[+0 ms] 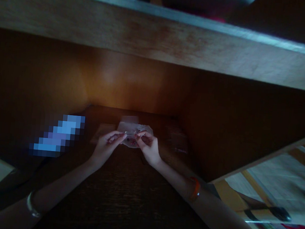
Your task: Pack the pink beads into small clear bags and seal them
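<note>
My left hand [107, 144] and my right hand [149, 148] are raised close together above the dark wooden desktop, thumbs and forefingers pinched and facing each other. A tiny shiny spot shows at the left fingertips. What the two hands hold is too small and dim to name; a thin pale line seems to run between them. Just behind and below the fingers lies a clear plastic bag [132, 143] with small reddish bits in it, partly covered by my right hand. Another clear packet [103, 132] lies beside my left hand.
A flat clear packet [178, 140] lies to the right, and a pale one [130, 119] at the back. A blurred-out lit screen [60, 135] leans at the left. Wooden side walls enclose the desktop [124, 194]; a thick shelf edge [159, 40] crosses above.
</note>
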`<move>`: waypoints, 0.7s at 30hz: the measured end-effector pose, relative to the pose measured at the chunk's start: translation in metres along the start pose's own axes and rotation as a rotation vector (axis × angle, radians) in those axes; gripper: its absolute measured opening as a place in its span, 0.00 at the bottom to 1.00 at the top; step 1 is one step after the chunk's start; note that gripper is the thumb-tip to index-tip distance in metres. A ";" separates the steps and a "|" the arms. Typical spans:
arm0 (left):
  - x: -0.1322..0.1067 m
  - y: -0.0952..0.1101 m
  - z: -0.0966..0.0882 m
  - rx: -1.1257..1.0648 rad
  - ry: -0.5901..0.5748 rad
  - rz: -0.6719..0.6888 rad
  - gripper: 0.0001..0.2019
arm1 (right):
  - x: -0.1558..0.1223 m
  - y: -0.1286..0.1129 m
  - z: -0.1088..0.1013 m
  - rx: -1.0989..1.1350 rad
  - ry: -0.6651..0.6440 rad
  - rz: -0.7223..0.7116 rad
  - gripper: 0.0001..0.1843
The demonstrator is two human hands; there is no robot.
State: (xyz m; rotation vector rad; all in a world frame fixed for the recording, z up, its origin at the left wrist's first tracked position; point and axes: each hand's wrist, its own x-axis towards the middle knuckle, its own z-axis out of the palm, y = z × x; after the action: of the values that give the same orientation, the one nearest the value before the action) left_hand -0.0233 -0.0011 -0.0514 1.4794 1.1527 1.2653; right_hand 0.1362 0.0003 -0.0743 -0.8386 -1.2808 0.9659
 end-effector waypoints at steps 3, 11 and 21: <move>0.001 -0.003 0.000 0.011 -0.024 0.036 0.12 | -0.001 -0.004 0.002 -0.012 -0.012 0.003 0.07; 0.003 -0.010 -0.002 0.026 0.032 0.051 0.11 | -0.001 -0.009 0.003 -0.024 -0.013 -0.003 0.09; 0.001 -0.009 -0.004 0.066 -0.002 0.094 0.11 | -0.001 -0.006 0.003 -0.023 -0.016 0.043 0.09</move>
State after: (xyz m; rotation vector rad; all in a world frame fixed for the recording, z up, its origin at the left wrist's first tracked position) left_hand -0.0287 0.0021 -0.0590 1.5990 1.1445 1.2991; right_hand 0.1338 -0.0027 -0.0688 -0.8807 -1.2943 0.9959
